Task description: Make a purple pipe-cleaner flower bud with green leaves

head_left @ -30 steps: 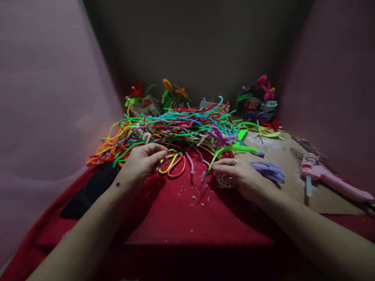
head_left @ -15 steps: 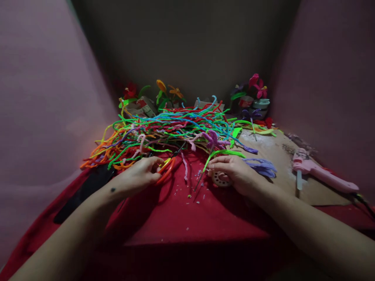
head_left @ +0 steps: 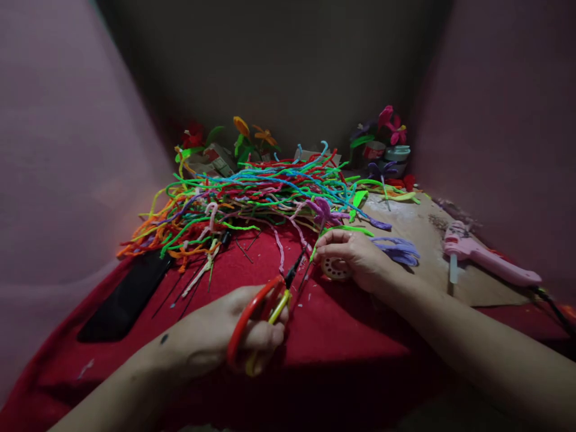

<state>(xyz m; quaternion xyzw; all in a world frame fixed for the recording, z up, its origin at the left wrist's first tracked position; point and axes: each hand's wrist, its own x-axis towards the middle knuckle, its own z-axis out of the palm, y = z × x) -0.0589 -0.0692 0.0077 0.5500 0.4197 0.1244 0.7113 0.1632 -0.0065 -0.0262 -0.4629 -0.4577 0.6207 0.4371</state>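
My left hand [head_left: 234, 333] is closed round the red and yellow handles of a pair of scissors [head_left: 265, 306], whose dark blades point up and right toward my other hand. My right hand [head_left: 355, 255] pinches the lower end of a green stem [head_left: 342, 231] that carries a purple pipe-cleaner flower [head_left: 323, 210]. Under that hand lies a small round white spool [head_left: 335, 269]. Both hands are over a red cloth [head_left: 288, 348].
A big heap of coloured pipe cleaners [head_left: 243, 198] lies beyond the hands. Finished flowers and small pots [head_left: 387, 144] stand at the back. A pink glue gun [head_left: 481, 255] rests on a brown board [head_left: 432, 240] at right. A black flat object [head_left: 126, 297] lies at left.
My left hand took the scissors from beside the heap and drew them toward me, blades now pointing at the stem. My right hand stayed in place on the green stem.
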